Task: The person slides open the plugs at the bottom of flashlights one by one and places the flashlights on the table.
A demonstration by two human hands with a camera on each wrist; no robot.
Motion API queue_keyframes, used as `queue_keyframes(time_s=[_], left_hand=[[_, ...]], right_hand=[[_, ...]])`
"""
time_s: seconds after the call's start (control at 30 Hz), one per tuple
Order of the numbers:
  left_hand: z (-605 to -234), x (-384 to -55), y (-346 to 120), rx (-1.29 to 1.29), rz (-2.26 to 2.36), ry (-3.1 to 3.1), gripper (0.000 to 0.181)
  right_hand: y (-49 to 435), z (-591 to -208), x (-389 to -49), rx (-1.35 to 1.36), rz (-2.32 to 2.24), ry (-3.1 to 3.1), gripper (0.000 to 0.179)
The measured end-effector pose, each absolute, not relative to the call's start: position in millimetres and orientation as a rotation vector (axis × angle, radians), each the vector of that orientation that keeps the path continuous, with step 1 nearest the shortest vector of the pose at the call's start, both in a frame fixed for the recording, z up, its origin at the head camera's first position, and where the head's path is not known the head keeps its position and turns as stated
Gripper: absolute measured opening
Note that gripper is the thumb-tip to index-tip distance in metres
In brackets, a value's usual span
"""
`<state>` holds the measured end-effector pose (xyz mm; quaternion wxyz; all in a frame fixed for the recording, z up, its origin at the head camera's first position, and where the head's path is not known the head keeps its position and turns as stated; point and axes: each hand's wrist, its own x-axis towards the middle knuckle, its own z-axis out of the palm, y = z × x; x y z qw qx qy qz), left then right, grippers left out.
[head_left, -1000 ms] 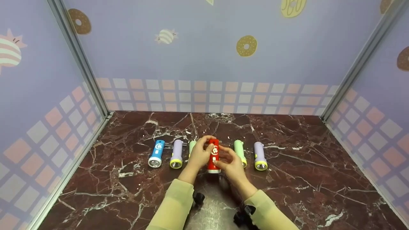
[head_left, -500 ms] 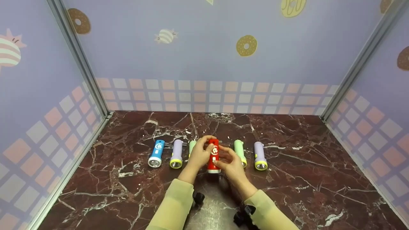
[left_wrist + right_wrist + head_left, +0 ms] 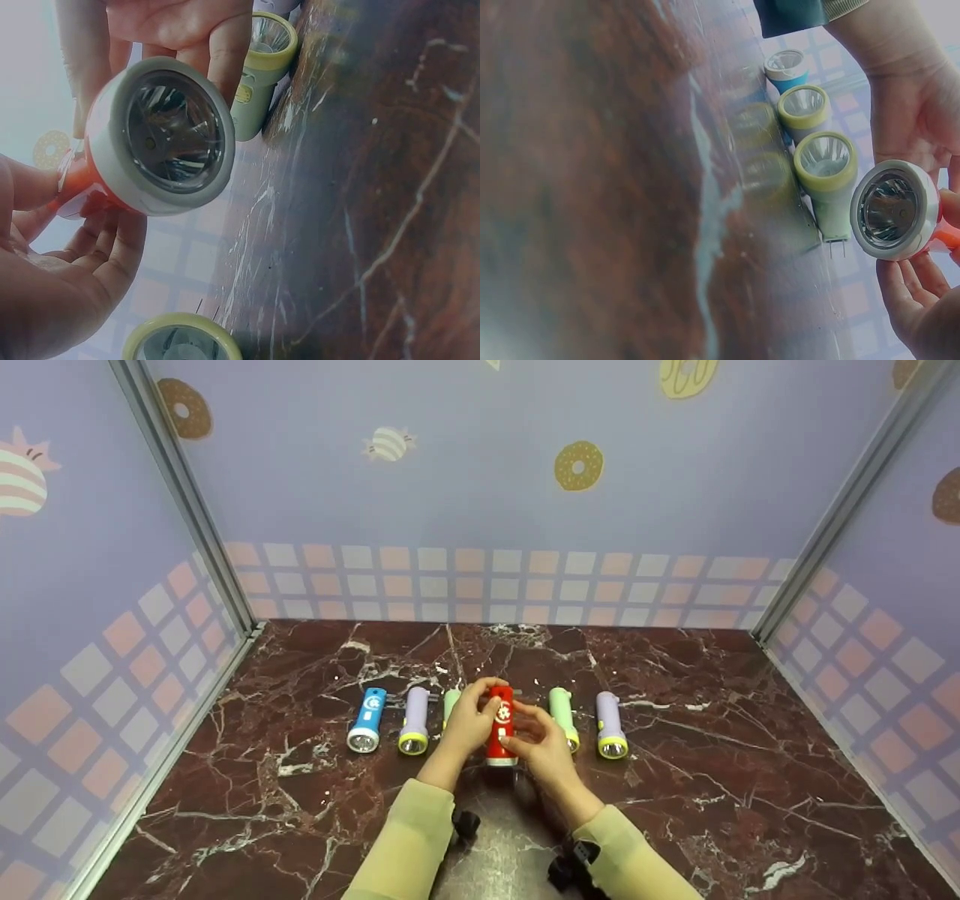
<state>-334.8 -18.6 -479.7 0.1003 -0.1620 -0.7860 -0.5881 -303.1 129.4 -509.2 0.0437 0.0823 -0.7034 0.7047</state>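
A red flashlight (image 3: pixel 501 727) with a white emblem is held up in front of me between both hands, its white-rimmed lens end (image 3: pixel 176 135) toward me and unlit. My left hand (image 3: pixel 471 724) grips its tail half from the left, thumb on the front and fingers behind. From the right, my right hand (image 3: pixel 546 746) holds the lower body, with the thumb at the white switch. Behind the left hand a light green flashlight (image 3: pixel 450 706) is partly hidden. Close behind the right hand stands another light green flashlight (image 3: pixel 561 712), its yellow rim partly covered.
To the left lie a blue flashlight (image 3: pixel 370 720) and a purple one (image 3: pixel 415 720); a second purple flashlight (image 3: pixel 611 724) lies on the right. All rest on a dark red marbled tabletop (image 3: pixel 300 810). Patterned panels (image 3: pixel 480 510) enclose the back and sides.
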Motion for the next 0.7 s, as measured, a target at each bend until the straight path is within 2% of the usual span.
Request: queue_keyframes(time_s=[0.7], left_hand=[[-481.7, -336.8, -18.5, -0.47, -1.72, -2.341, 0.026]], right_hand=[[128.8, -509.7, -301.2, 0.242, 2.133, -2.152, 0.058]])
